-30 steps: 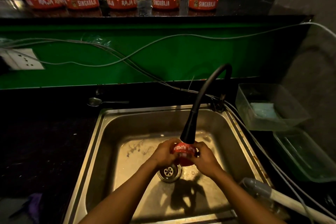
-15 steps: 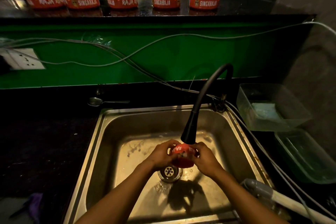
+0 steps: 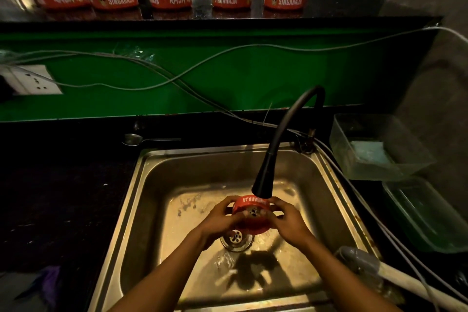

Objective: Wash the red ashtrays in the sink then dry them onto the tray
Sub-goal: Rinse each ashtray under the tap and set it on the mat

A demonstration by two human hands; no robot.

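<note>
Turned since a second ago, red ashtray (image 3: 250,214) now showing its hollow, gripped by left hand (image 3: 219,220) and right hand (image 3: 288,223), under black faucet (image 3: 263,183), sink drain (image 3: 236,237) at 6 o'clock.

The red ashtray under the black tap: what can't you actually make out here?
- Head view: much of the red ashtray is covered by the left hand and right hand; its far rim sits behind the black tap nozzle.
- Running water: too dim and blurred to confirm.
- Clear plastic tub: its pale contents are unclear.
- Drying tray: cannot be identified.
</note>
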